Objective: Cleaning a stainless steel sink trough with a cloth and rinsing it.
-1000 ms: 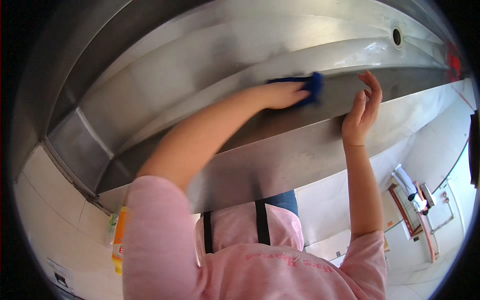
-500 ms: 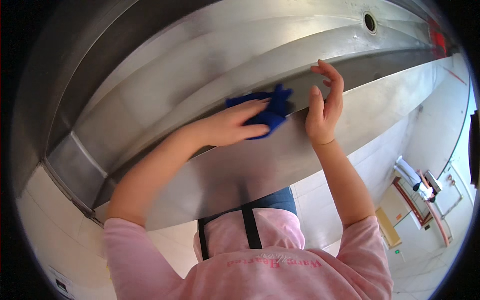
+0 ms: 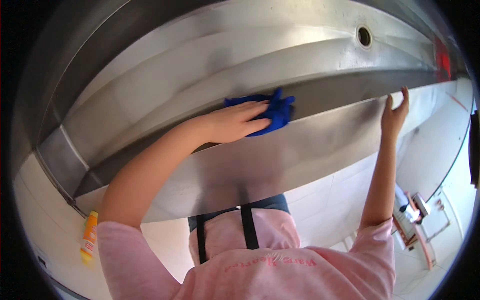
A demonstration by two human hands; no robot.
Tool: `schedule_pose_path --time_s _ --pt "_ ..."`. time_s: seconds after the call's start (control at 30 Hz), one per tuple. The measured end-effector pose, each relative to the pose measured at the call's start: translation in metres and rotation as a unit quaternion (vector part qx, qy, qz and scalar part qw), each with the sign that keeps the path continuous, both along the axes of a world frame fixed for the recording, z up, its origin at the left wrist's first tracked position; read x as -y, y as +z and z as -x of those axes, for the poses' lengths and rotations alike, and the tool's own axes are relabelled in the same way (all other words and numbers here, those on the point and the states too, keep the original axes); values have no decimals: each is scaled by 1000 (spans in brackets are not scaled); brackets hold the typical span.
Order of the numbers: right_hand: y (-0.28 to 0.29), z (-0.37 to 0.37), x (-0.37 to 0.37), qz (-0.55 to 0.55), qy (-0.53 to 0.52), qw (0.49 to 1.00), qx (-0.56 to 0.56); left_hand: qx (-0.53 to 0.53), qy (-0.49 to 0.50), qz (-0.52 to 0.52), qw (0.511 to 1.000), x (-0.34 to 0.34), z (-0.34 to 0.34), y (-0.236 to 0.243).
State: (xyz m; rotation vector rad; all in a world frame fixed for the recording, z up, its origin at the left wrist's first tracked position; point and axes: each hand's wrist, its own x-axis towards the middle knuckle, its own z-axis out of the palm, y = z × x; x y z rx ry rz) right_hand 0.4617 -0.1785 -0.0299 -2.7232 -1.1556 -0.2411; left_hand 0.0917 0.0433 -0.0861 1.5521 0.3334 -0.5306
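A long stainless-steel trough stretches across the view, with a tall front panel facing me. Crumpled under my left hand is a blue cloth, pressed onto the inner side of the trough's front rim near the middle. That hand grips the cloth with the fingers over it and the thumb toward me. Farther right, my right hand is at the front rim, its thumb and fingers apart at the edge. It holds no loose thing. Whether the fingertips bear on the metal is hard to tell.
A round drain hole sits in the trough toward the far right. A yellow and orange bottle is on the pale tiled floor at the lower left. Another person is at the far right, beside pipes.
My right hand has moved right along the rim, its arm stretching out. The left hand stays on the cloth at nearly the same spot. The yellow bottle has come into view.
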Motion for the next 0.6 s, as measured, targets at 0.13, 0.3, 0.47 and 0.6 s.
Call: schedule_pose_path --time_s 0.13,0.3,0.47,0.6 --pt "-23 -40 31 -1 -55 998 1 144 -83 -13 986 25 -84 -30" --pt "-20 -12 13 -10 -69 997 -21 287 -160 -159 931 57 -180 -46" --pt "-14 -10 8 -19 -87 996 -30 202 -92 -49 974 77 -270 -39" --pt "-11 -10 11 -14 -86 996 -22 83 -38 28 995 70 -249 -43"
